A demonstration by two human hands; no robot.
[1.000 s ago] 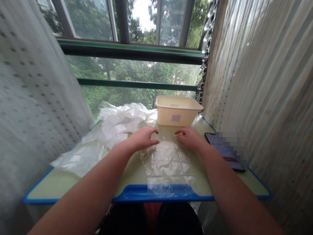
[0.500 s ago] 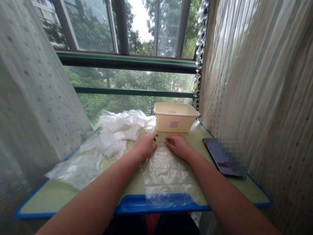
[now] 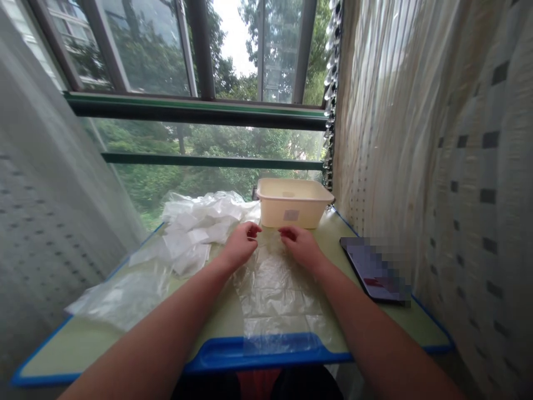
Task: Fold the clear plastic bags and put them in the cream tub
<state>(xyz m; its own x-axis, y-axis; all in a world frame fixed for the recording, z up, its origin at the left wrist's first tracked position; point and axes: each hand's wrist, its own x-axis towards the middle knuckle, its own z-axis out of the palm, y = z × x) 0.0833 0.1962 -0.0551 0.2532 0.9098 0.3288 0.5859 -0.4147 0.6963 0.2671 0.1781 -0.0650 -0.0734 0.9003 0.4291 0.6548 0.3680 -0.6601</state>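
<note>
The transparent plastic sheet point(image 3: 283, 294) lies creased on the table point(image 3: 219, 319), in front of the operator. Its near end overlaps the blue trough point(image 3: 222, 349) along the table edge; its far end lies between the hands.

The left hand point(image 3: 240, 245) is at the far left corner of the sheet, and the right hand point(image 3: 300, 247) is at the far right corner. On each hand the fingers are curled towards the thumb. Whether film is clamped between them cannot be determined.

Relative to the frame one second earlier, the two hands are closer together. Relative to the frame half a second earlier, the right fingertips are farther forward, near the base of the cream bin point(image 3: 270, 212).

The sheet remains in position. The crumpled plastic pile point(image 3: 195, 219) remains left of the bin, and the phone point(image 3: 366, 275) remains right of the right forearm.
</note>
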